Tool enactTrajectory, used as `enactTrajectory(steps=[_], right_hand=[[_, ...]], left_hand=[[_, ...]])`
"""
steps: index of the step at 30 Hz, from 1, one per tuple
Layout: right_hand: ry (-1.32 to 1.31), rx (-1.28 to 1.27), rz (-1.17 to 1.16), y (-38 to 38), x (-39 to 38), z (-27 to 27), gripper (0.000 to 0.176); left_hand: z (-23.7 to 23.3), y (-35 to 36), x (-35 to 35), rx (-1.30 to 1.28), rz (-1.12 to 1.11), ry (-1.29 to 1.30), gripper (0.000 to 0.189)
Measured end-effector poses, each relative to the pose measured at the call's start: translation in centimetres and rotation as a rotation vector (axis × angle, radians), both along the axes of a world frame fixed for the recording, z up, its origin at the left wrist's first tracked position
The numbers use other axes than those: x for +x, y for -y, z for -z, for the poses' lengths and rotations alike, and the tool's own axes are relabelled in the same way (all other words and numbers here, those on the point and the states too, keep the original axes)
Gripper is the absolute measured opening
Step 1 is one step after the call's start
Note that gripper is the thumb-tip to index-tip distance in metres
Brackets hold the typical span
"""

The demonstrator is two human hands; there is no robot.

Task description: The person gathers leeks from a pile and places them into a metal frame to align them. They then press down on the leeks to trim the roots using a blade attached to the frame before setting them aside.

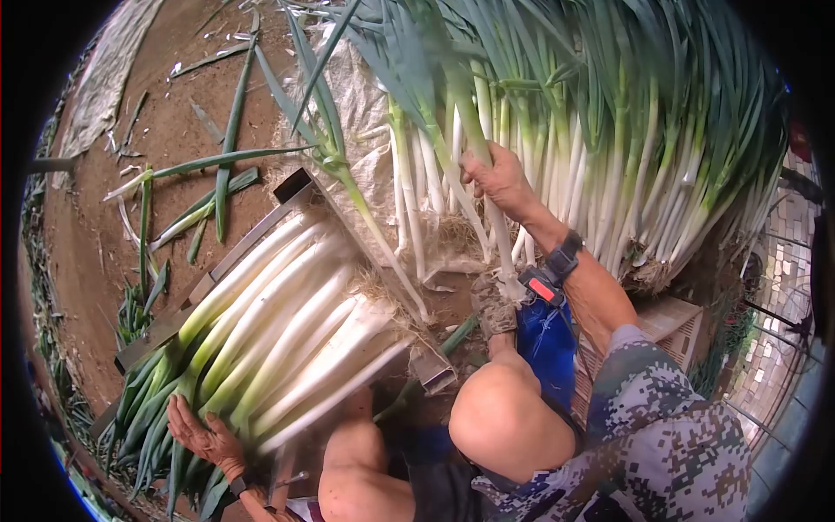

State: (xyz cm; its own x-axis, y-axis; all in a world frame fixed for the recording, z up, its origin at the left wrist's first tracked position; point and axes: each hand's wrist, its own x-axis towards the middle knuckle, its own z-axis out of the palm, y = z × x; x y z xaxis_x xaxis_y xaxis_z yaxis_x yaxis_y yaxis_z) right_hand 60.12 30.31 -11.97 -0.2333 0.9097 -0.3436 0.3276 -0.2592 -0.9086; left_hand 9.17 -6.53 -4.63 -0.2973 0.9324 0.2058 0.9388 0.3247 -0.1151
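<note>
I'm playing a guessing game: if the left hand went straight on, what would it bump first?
The left hand would probably meet the dark leaves of the green onions just past its fingers, though depth is unclear and it might skim over them.

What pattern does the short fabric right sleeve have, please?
The short fabric sleeve has pixelated camouflage, clearest in the head view.
</note>
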Motion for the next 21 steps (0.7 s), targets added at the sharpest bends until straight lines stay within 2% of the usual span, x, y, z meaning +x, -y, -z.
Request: enactTrajectory(steps=[3, 5, 9, 11, 14, 15, 16, 18, 21], right_hand=[[0.588, 0.188, -0.108, -0.2, 1.2, 10.3, 0.035], [0.698, 0.124, -0.12, 4.1, 1.7, 13.4, 0.039], [0.824, -0.038, -0.028, 7.7, 0.6, 13.8, 0.051], [0.737, 0.06, -0.02, 7.6, 1.0, 14.6, 0.053], [0.719, 0.111, -0.052, 6.3, 0.4, 10.6, 0.053], [0.613, -0.019, -0.044, 5.5, 0.5, 9.0, 0.053], [0.566, 0.04, -0.086, 4.9, 1.3, 8.6, 0.05], [0.268, -0.181, -0.059, 4.1, 1.3, 5.3, 0.031], [0.011, -0.165, -0.063, 4.1, 0.2, -0.8, 0.034]], left_hand=[[0.0, 0.0, -0.2, 0.007, 0.006, 0.004, 0.061], [0.1, 0.1, -0.3, 0.004, 0.004, 0.008, 0.061], [0.2, -0.1, -0.3, 0.018, 0.012, -0.011, 0.061], [-0.3, -0.2, 0.0, 0.023, 0.015, -0.003, 0.06], [0.0, -0.3, -0.1, 0.058, 0.021, 0.008, 0.058], [-0.1, -0.4, 0.1, 0.055, 0.006, 0.009, 0.057], [-0.2, -0.4, 0.3, 0.053, -0.005, 0.01, 0.057], [-0.1, -0.4, 0.3, 0.062, -0.019, 0.012, 0.058], [0.0, -0.2, 0.4, 0.072, -0.059, 0.025, 0.059]])
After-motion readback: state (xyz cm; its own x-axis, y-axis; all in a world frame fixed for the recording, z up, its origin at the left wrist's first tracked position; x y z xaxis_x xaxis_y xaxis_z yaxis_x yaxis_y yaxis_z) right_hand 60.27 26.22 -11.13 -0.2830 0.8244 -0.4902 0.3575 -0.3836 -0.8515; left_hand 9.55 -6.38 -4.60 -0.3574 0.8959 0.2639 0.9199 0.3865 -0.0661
